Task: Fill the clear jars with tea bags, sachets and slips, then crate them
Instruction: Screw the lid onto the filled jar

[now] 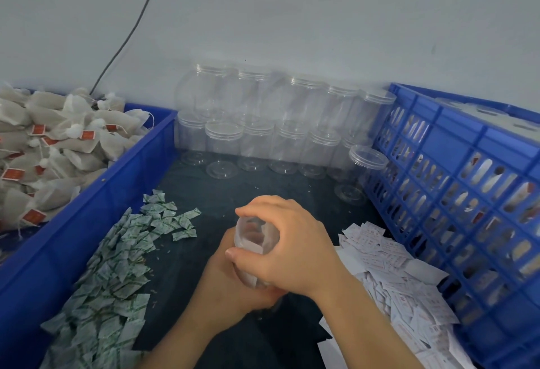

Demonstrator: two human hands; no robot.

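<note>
A clear jar (pixel 253 237) is held low over the dark table, its mouth tilted toward the camera. My left hand (pixel 225 286) grips its lower body from beneath. My right hand (pixel 292 248) curls over its top and side, thumb across the front. Pale contents show inside the jar. Green-printed sachets (pixel 117 266) lie scattered to the left. White slips (pixel 391 275) are heaped on the right. Tea bags (pixel 43 152) with red tags fill the blue bin (pixel 87 210) at the left.
Several empty clear jars (pixel 263 123) stand stacked against the back wall, one (pixel 362 172) nearer the right. A blue slotted crate (pixel 467 193) holding filled jars stands along the right side. A dark cable hangs down the wall.
</note>
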